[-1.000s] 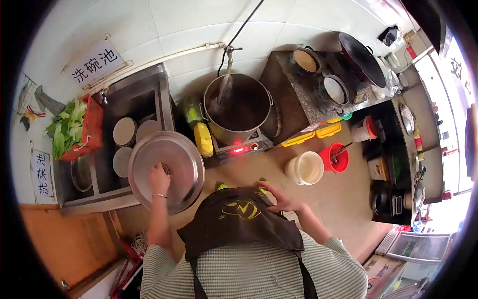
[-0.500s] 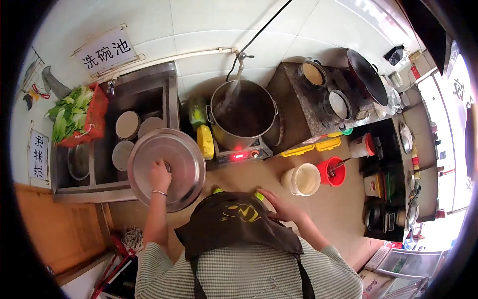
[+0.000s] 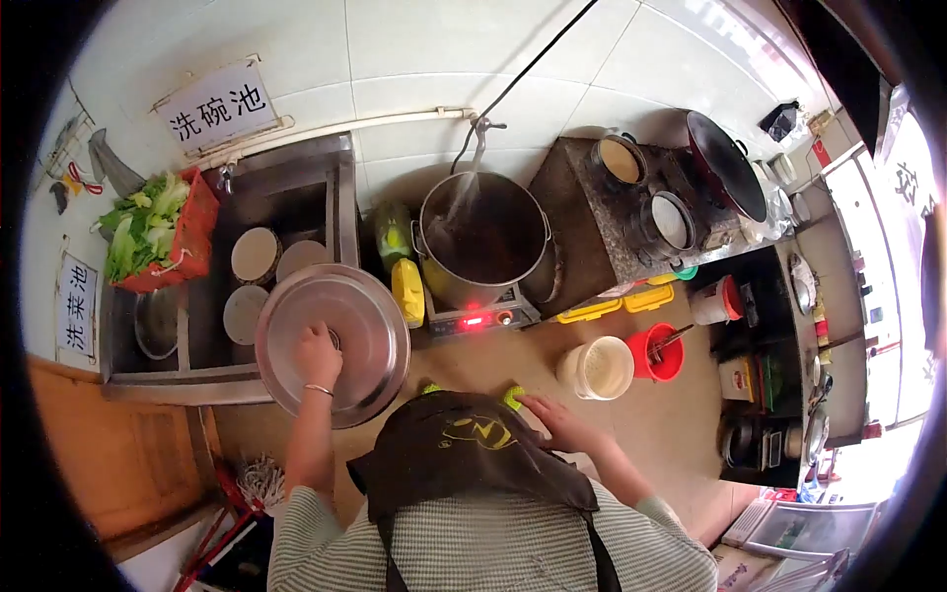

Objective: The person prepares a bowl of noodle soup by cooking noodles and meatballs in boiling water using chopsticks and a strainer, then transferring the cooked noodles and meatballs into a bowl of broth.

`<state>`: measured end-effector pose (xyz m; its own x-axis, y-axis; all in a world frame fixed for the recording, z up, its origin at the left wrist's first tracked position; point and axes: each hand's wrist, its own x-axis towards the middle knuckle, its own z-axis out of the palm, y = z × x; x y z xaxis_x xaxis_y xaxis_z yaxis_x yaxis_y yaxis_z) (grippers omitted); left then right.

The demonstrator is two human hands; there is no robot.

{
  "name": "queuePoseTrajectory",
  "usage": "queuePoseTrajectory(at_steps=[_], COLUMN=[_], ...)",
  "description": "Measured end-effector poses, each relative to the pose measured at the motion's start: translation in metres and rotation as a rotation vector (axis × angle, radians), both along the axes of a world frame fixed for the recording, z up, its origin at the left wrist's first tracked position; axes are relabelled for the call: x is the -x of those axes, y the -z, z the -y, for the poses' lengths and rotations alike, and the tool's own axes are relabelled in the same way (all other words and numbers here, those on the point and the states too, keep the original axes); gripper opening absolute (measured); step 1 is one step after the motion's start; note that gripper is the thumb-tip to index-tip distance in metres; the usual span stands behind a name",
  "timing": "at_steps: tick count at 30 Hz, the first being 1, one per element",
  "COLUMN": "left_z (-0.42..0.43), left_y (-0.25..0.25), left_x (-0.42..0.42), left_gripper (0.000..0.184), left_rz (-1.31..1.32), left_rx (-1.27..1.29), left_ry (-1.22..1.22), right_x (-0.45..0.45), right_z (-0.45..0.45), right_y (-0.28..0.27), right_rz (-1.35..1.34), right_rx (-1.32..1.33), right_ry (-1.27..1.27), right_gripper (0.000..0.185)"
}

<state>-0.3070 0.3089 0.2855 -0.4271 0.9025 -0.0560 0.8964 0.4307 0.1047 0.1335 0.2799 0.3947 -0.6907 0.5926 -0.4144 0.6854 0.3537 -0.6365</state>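
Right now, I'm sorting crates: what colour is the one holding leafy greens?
The crate is orange-red; head view shows it best.

- Pretty bright shot overall, with the white wall (image 3: 424,49) up top looking pale and evenly lit.
- Strongest light is on the right side, where the window (image 3: 898,296) is blown out to near white with a purplish fringe.
- Super wide fisheye look: the tile lines and pipe (image 3: 385,120) bend, and the corners drop to solid black.
- Soft shine on the lid (image 3: 367,326), nothing harsh.
- Sink (image 3: 281,209) and the shelf (image 3: 760,340) insides are pretty dark, detail gets murky there.
- Pot (image 3: 483,237) is shadowy inside, kinda hazy too.
- Red glow off the cooker display (image 3: 474,322), digits smeared by glare.
- Middle's reasonably sharp, far right edge goes mushy.
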Motion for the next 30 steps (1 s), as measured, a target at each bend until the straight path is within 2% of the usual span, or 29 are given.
queuePoseTrajectory(at_steps=[2,4,5,7,11,13,16,19,23,25,26,28,30], left_z=[0.0,0.0,0.0,0.0,0.0,-0.001,0.0,0.0,0.003,0.0,0.0,0.0,0.0], left_y=[0.001,0.006,0.008,0.004,-0.002,-0.017,-0.011,0.005,0.009,-0.011,-0.007,0.005,0.011], left_x=[0.001,0.004,0.003,-0.001,-0.001,-0.005,-0.003,-0.002,0.0,0.0,0.002,0.004,0.004], left_gripper=[0.055,0.054,0.054,0.054,0.054,0.052,0.051,0.05,0.052,0.055,0.055,0.055,0.053], left_rz=[-0.064,0.042,0.044,0.082,0.075,0.09,0.109,0.117,0.1,0.136,0.134,0.114,0.123], left_rx=[-0.015,-0.084,-0.087,-0.005,0.015,0.085,0.055,0.008,-0.042,0.063,0.064,0.024,0.004], left_ry=[0.012,0.046,0.046,-0.035,-0.035,-0.052,-0.04,-0.066,-0.055,0.0,0.002,0.008,-0.001], right_x=[-0.012,-0.014,-0.011,0.006,0.023,0.011,-0.008,-0.001,0.017,0.011,0.005,-0.004,0.0], right_z=[0.004,0.004,0.003,0.001,-0.009,-0.005,-0.001,-0.001,-0.006,-0.003,-0.002,0.002,0.001], right_y=[0.004,0.001,0.001,-0.004,-0.02,-0.017,-0.008,-0.001,-0.012,-0.019,-0.017,-0.017,-0.016], right_rz=[0.077,0.08,0.083,-0.044,-0.113,-0.066,0.007,-0.005,-0.093,-0.055,-0.056,0.117,0.09], right_rx=[0.037,0.18,0.177,-0.051,0.006,0.064,0.161,0.031,0.043,0.035,0.036,0.087,0.042], right_ry=[-0.053,-0.028,-0.028,-0.033,0.05,0.023,-0.013,0.001,0.08,0.027,0.029,-0.033,-0.029], right_gripper=[0.085,0.085,0.085,0.086,0.087,0.088,0.087,0.088,0.087,0.086,0.086,0.083,0.084])
